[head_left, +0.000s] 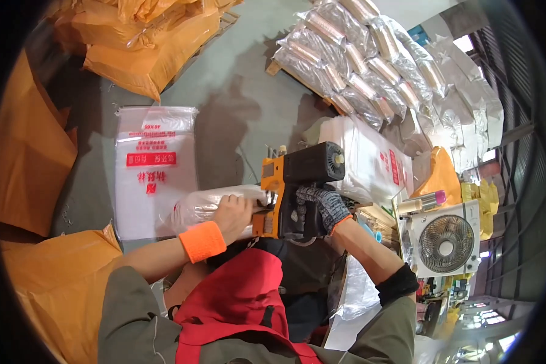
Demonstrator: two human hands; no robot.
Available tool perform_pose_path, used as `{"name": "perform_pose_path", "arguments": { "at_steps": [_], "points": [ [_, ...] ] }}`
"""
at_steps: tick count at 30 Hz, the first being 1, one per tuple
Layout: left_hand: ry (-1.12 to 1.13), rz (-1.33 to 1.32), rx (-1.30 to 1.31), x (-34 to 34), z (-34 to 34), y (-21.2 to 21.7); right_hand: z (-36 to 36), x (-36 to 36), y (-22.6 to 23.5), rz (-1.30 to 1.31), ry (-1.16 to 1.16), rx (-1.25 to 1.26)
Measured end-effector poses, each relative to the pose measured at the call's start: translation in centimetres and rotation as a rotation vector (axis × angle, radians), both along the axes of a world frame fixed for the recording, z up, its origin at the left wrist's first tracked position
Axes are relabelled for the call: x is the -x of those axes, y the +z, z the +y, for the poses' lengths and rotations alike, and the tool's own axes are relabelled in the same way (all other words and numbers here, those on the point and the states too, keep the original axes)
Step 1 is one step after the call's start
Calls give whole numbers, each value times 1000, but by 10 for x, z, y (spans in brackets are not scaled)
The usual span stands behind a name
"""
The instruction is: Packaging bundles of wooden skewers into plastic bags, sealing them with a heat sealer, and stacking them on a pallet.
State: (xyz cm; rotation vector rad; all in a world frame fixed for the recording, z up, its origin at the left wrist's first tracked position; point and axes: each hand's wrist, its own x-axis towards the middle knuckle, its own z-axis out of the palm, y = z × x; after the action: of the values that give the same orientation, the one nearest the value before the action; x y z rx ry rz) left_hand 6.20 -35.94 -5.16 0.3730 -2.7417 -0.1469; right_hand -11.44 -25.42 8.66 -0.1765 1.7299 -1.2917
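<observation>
In my gloved right hand (pixel 321 205) is a bulky yellow-and-black handheld power tool (pixel 309 167) that looks like a portable bag-closing machine; the grey knitted glove wraps its black handle. My bare left hand (pixel 233 215) is closed on a clear plastic bag (pixel 200 204) just left of the tool. The bag's right end meets the tool's yellow front, and exactly how they touch is hidden. What the bag contains is hard to make out. Under its left end lies a flat stack of white plastic bags with red print (pixel 154 130).
Large orange sacks (pixel 42 164) stand along the left and far left. Wrapped clear packages (pixel 358 67) are piled on a pallet at the far right. Nearer on the right are another stack of printed bags (pixel 367 155) and a box fan (pixel 446 242).
</observation>
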Motion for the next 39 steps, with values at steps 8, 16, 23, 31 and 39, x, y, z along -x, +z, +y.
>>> {"name": "perform_pose_path", "arguments": {
  "at_steps": [8, 16, 23, 31, 39],
  "points": [
    [-169, 185, -38, -29, -6, 4, -16, -36, 2, -8, -7, 2],
    [30, -81, -49, -80, -39, 21, -35, -63, 1, -19, 19, -18],
    [8, 137, -83, -126, -55, 30, -54, -75, -6, -2, 68, -88],
    [39, 321, -215, -150, -58, 30, -68, -105, -4, -78, 166, 54],
    [407, 620, -1006, -185, -41, -8, -74, -111, 4, -218, 231, 74]
  ]
}}
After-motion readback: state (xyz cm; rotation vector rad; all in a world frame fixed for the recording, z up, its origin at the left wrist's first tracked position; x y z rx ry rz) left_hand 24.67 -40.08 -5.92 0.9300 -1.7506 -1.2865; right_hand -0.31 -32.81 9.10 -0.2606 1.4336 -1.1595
